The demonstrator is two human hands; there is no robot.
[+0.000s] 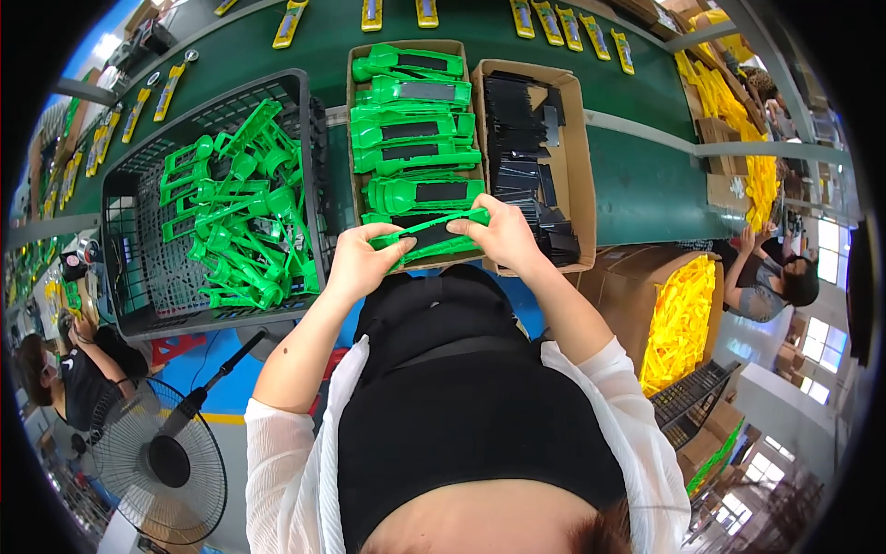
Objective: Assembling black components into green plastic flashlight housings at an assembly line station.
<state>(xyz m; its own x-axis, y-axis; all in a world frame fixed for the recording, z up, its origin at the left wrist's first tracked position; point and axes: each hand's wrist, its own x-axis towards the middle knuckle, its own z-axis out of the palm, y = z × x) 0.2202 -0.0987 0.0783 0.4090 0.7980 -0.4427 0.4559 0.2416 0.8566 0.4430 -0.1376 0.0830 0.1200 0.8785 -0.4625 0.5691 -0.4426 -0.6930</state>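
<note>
My left hand and my right hand grip the two ends of a green plastic housing, with a dark flat panel showing in it. My thumbs press on it from the near side. It is held over the near end of a cardboard box, where several similar green housings with dark panels lie in a stack. Just right of it, an open cardboard box contains thin black plates. Loose green housings fill much of a black plastic crate on the left.
Yellow packaged items lie along the green conveyor belt beyond the boxes. A fan stands at lower left. At right is a carton of yellow parts. Other people work at left and right.
</note>
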